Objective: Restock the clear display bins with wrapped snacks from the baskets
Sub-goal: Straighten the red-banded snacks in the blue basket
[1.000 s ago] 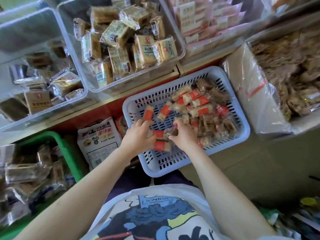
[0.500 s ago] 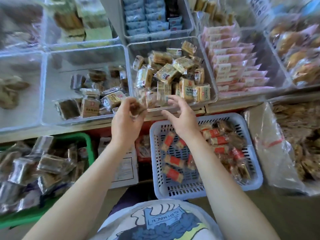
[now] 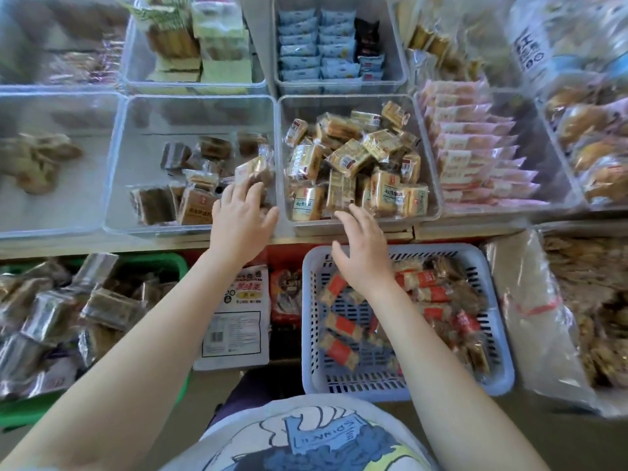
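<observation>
My left hand (image 3: 243, 222) reaches over the front wall of a clear bin (image 3: 114, 171) that holds a few brown wrapped snacks. Its fingers are straight, and a blurred brown wrapped snack (image 3: 255, 169) lies just past the fingertips. My right hand (image 3: 360, 256) hovers with spread fingers and nothing in it. It is above the far rim of the pale blue basket (image 3: 503, 338), below the neighbouring clear bin (image 3: 433, 185) piled with tan wrapped snacks. Red-banded snacks (image 3: 339, 350) and brown ones lie in the basket.
A green basket (image 3: 178, 266) of dark wrapped snacks sits at the lower left. Flat packets (image 3: 234, 321) lie between the baskets. A large plastic bag (image 3: 533, 321) of snacks stands right of the blue basket. More filled clear bins line the shelf behind and beside.
Both hands rose from the blue basket to the shelf bins. The left hand then went into the brown-snack bin and its fingers opened; the right hand spread open and holds nothing.
</observation>
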Demonstrator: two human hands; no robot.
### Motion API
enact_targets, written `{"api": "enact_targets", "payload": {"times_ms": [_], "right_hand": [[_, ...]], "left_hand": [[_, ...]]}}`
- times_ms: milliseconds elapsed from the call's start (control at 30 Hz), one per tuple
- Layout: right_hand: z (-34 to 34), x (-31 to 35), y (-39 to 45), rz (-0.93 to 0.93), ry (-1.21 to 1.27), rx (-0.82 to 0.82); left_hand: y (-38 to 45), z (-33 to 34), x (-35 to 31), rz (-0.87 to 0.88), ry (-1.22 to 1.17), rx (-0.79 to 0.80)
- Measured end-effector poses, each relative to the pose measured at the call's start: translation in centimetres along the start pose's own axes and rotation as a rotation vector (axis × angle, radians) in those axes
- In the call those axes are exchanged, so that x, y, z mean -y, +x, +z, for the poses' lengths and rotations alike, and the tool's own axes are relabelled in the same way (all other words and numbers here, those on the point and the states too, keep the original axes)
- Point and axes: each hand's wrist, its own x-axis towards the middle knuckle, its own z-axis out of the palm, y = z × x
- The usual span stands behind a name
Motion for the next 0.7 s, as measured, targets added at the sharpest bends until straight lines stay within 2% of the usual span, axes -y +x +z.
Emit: {"api": "enact_targets", "payload": {"times_ms": [67,100,167,233,333,400,467,533,700], "right_hand": [[0.2,-1.0,-1.1,0.014,0.047,-0.226],[0.3,-1.9,-1.9,0.043,0.057,-0.313],[0.5,-4.0,-3.7,0.172,0.093,-0.342],[0.9,-6.9,-5.8,0.346,0.092,-0.21],[2.2,-11.4,-9.4,0.544,-0.055,0.177],[3.5,-13.6,-12.1,0.599,-0.177,0.392],[4.9,-15.0,-14.5,0.674,-0.174,0.52],[6.4,-15.7,-16.0,0.715,-0.13,0.535],[9.2,-15.7,-15.1,0.756,-0.025,0.416]], "left_hand": [[-1.8,0.2,-1.4,0.172,-0.083,-0.177],[-2.8,0.6,-2.4,0.255,-0.117,-0.19],[-4.6,2.3,-4.5,0.378,-0.137,-0.071],[-6.1,4.7,-6.6,0.471,-0.087,0.13],[-7.9,8.7,-8.5,0.552,0.014,0.392],[-8.9,10.6,-9.2,0.524,0.05,0.53],[-9.6,11.8,-9.6,0.477,0.08,0.623],[-10.1,12.5,-9.9,0.469,0.1,0.668],[-10.2,13.1,-10.3,0.459,0.115,0.68]]}}
